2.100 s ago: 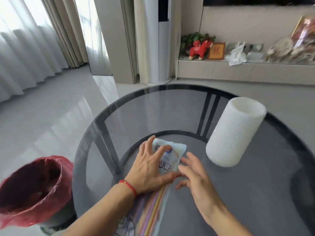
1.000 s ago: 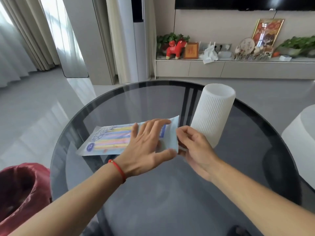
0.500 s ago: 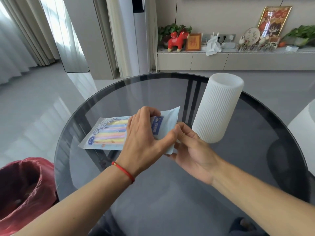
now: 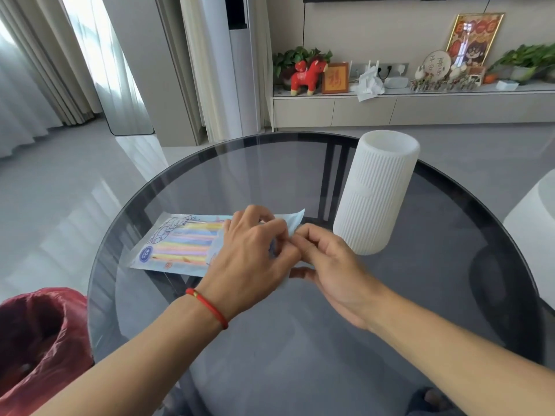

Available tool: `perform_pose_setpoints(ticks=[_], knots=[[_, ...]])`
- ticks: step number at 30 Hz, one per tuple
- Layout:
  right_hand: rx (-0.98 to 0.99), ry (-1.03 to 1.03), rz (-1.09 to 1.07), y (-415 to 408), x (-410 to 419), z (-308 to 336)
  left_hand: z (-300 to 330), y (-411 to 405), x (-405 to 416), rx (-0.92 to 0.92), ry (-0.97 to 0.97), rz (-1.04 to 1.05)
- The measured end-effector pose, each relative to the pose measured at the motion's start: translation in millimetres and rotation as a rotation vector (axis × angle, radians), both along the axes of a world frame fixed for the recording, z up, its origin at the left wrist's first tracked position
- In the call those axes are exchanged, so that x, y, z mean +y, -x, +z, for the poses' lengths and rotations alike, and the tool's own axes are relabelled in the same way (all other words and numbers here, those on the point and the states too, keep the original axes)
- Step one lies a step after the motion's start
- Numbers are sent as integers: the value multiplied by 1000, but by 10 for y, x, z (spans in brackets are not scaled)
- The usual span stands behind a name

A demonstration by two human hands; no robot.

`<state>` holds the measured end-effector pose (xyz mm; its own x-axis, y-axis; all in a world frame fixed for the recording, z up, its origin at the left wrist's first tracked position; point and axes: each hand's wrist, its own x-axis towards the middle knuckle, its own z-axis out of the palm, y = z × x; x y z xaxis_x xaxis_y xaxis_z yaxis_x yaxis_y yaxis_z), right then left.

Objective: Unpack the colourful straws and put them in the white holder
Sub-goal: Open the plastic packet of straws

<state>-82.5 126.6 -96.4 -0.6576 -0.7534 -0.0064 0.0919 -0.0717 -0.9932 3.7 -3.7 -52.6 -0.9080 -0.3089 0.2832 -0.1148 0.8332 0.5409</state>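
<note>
On the glass table (image 4: 450,265), the left hand (image 4: 249,253) and right hand (image 4: 327,262) are now both pinching the straw packet (image 4: 177,244) at its end, having closed in from flat; tearing is likely beginning.

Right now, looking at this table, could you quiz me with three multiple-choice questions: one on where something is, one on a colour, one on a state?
1. Where is the white holder relative to the straw packet?
A. to its right
B. to its left
C. on top of it

2. What colour is the band on the left wrist?
A. blue
B. red
C. green

3. Where are the straws?
A. in the holder
B. loose on the table
C. inside the packet

Answers: 1 A, it stands right of the packet on the glass table. 2 B, a thin red cord. 3 C, the left hand and right hand pinch the packet's end, straws inside.
</note>
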Motion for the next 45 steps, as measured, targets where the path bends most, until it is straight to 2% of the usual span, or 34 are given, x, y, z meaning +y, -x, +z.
perform_pose_setpoints(ticks=[3,5,11,16,20,22,24,28,31,33,35,38,41,43,45], knots=[[126,-66,-45,-9,6,-15,-40,14,-28,-30,64,-21],[155,-88,-65,5,13,-7,-62,11,-45,-17,27,-33],[72,-198,-7,10,7,-22,-109,2,17,-16,-10,-101],[179,-150,-11,97,24,7,-83,-8,-1,22,17,-115],[86,-101,74,129,79,-46,-15,-6,-70,94,14,-85],[80,-140,86,146,112,-73,41,0,-174,142,-19,-36],[169,-247,73,141,113,-65,54,-11,-230,151,-21,-31],[502,-545,-83,119,105,-51,-11,-29,-214,115,5,-45],[750,-419,-319,93,127,-32,-61,-24,-179,44,45,-87],[898,-294,-346,66,112,24,-67,-19,-143,22,53,-122],[997,-306,-313,56,99,42,-68,-19,-95,34,44,-165],[1085,-346,-321,59,102,24,-59,-37,-133,4,72,-283],[1139,-268,-383,85,130,22,-27,-87,-327,-223,151,-394],[1110,-219,-423,89,134,31,-20,-93,-444,-334,286,-392],[1073,-194,-453,69,119,40,-75,-54,-481,-280,412,-353]])
